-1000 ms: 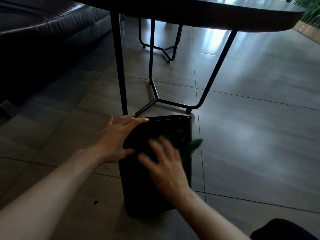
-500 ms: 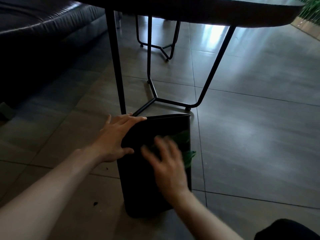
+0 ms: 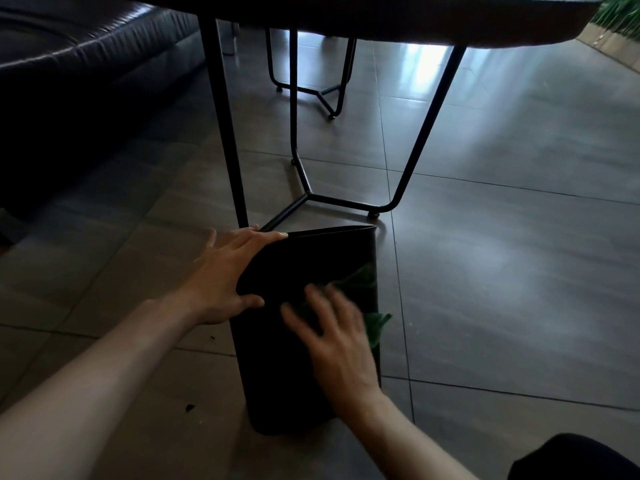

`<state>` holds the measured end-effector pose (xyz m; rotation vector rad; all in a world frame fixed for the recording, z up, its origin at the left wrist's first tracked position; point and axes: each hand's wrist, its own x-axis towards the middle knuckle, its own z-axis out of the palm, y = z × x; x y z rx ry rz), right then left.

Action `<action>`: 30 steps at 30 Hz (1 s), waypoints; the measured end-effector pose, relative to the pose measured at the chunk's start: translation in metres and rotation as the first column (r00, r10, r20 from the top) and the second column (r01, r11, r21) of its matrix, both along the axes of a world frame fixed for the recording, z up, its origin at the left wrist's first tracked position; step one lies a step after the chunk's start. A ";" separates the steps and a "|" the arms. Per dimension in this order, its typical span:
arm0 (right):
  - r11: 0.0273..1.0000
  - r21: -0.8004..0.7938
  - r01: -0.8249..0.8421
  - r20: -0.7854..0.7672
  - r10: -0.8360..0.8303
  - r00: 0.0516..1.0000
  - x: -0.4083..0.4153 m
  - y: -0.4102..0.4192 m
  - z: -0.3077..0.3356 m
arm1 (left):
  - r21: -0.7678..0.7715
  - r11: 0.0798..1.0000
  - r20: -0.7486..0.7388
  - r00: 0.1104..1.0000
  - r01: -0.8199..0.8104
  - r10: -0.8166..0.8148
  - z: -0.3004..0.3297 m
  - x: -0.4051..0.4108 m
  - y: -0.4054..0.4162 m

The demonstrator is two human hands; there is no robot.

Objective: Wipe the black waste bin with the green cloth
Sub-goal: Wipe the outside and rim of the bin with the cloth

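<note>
The black waste bin (image 3: 280, 368) stands upright on the tiled floor in front of me. My left hand (image 3: 225, 275) grips its top left rim, thumb on the near face and fingers over the edge. My right hand (image 3: 341, 337) lies flat and blurred against the bin's near face, pressing the green cloth (image 3: 375, 325) onto it. Only parts of the cloth show: a corner sticking out past the bin's right edge and a bit above my fingers. The rest is hidden under my palm.
A dark table on black metal legs (image 3: 225, 133) stands just behind the bin, its bent foot frame (image 3: 346, 202) touching the floor near the bin's top. A dark leather sofa (image 3: 86, 64) fills the far left. Small dark crumbs (image 3: 188, 407) lie on the floor left of the bin.
My right hand with the cloth has slid down and to the right across the bin's face. The left hand has kept its grip on the rim.
</note>
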<state>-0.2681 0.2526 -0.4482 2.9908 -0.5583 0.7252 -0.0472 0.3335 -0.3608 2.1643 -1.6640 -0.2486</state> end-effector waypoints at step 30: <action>0.792 -0.241 -0.560 -0.324 0.478 0.816 -0.067 -0.018 -0.028 | -0.009 1.000 -0.007 1.000 0.020 -0.020 -0.001 -0.004 0.001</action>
